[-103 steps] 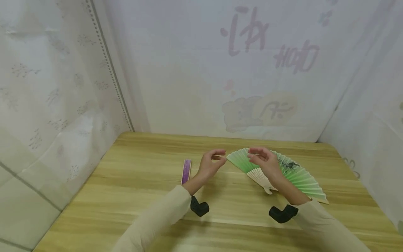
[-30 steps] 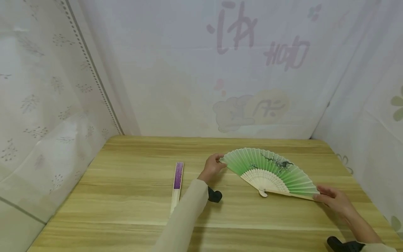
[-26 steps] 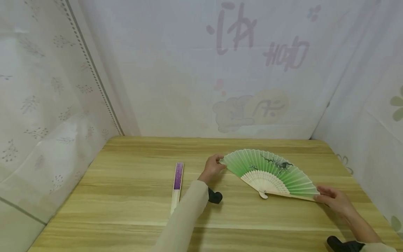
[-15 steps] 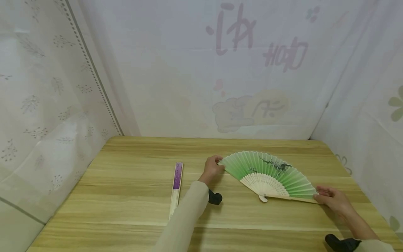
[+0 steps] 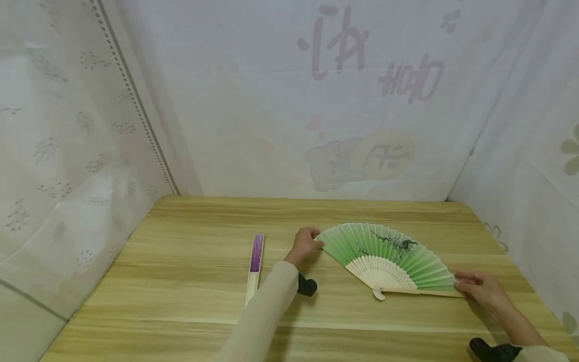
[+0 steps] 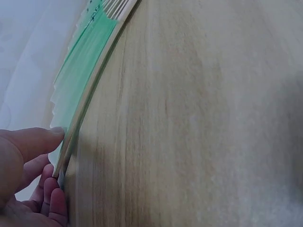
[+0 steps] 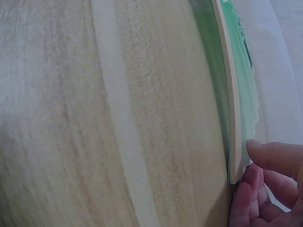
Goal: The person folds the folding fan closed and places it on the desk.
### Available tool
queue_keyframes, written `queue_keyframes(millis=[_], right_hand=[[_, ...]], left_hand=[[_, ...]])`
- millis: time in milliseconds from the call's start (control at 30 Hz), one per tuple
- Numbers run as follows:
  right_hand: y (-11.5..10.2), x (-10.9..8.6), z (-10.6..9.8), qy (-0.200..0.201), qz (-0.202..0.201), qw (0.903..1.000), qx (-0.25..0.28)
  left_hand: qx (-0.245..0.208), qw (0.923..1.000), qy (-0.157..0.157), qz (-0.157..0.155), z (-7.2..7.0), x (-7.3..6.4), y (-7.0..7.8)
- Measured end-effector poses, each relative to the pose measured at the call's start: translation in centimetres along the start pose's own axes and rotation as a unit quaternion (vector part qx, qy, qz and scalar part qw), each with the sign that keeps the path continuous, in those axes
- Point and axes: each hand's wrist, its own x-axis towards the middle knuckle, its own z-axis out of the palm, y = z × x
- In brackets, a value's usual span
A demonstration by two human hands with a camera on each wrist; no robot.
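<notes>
A green folding fan with pale ribs and a dark branch print is spread over the table in the head view. Its left end is pinched by my left hand; in the left wrist view the thumb lies on the green leaf and the other fingers curl beneath the outer stick. At the opposite end my right hand pinches the other outer stick, thumb on top in the right wrist view. A folded purple fan lies left of my left forearm, its lower end hidden by the sleeve.
The wooden table meets a pale printed curtain at its back edge, with more cloth at both sides. A black wrist mount hangs from my left cuff, another from my right.
From hovering with curved fingers near the fan's top, my hands have spread apart and taken its two ends. Over the last second the fan has shifted slightly toward me.
</notes>
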Motion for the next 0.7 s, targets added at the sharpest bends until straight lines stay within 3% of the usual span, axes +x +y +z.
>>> queue_keyframes(millis=[367, 700], right_hand=[[0.0, 0.0, -0.8, -0.03, 0.026, 0.9987, 0.031], [-0.3, 0.0, -1.3, -0.041, 0.037, 0.9979, 0.033]], left_hand=[[0.0, 0.9999, 0.008, 0.014, 0.0, -0.2, 0.1], [0.021, 0.9994, 0.027, -0.007, 0.4, -0.3, 0.4]])
